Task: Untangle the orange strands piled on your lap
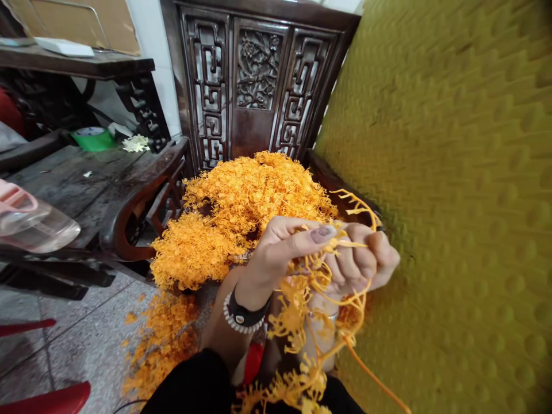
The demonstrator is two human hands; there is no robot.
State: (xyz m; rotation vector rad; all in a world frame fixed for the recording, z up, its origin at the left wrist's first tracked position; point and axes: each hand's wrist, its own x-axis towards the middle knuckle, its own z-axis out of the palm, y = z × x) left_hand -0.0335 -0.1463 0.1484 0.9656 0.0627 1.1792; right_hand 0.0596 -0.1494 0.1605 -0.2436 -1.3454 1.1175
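Observation:
Close in front of me, both hands meet on an orange strand of small plastic flower pieces (302,296). My left hand (280,244), with a dark band and beads at the wrist, pinches part of it between thumb and fingers. My right hand (360,256) is curled closed just beside it, gripping the same strand; a thin branched end loops above its knuckles. The rest of the strand dangles below toward my lap, and one stem trails to the lower right. Behind the hands rises a large pile of orange flower pieces (259,190) on a wooden chair.
A carved wooden chair back (254,123) stands behind the pile. To the right is a textured yellow-green wall panel (466,230). At left, a dark wooden table (56,178) bears green tape (94,140) and a clear bottle (43,227). More orange pieces (161,339) lie on the floor.

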